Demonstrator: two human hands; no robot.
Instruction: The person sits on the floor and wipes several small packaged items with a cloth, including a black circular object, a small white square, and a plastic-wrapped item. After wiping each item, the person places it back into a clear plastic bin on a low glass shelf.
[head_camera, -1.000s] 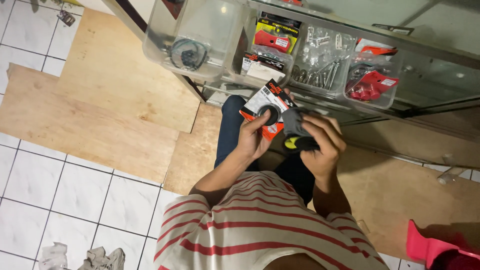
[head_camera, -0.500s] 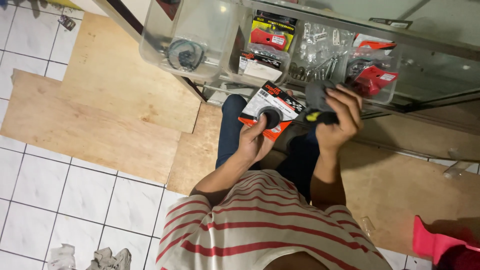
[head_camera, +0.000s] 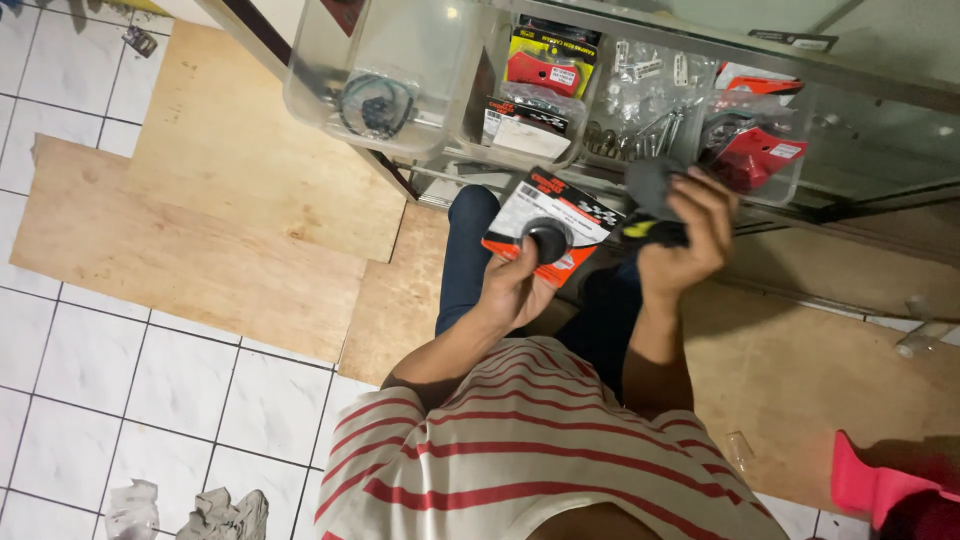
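My left hand (head_camera: 515, 290) holds a flat red, black and white packet (head_camera: 552, 228) with a round black part showing on its front. My right hand (head_camera: 685, 235) is closed around a dark grey part with a yellow-and-black piece (head_camera: 650, 205), lifted close to the front of a clear plastic bin (head_camera: 760, 150) that holds red packets. Both hands are over my lap, in front of a row of clear bins.
Clear bins hold a black cable coil (head_camera: 375, 105), yellow and red packets (head_camera: 545, 65) and metal bolts (head_camera: 640, 110). Plywood sheets (head_camera: 200, 220) cover the white tiled floor. Rags (head_camera: 215, 515) lie bottom left; a pink object (head_camera: 875, 485) is bottom right.
My right hand has pulled away from the packet and risen with the dark part toward the bin of red packets. My left hand stays with the packet.
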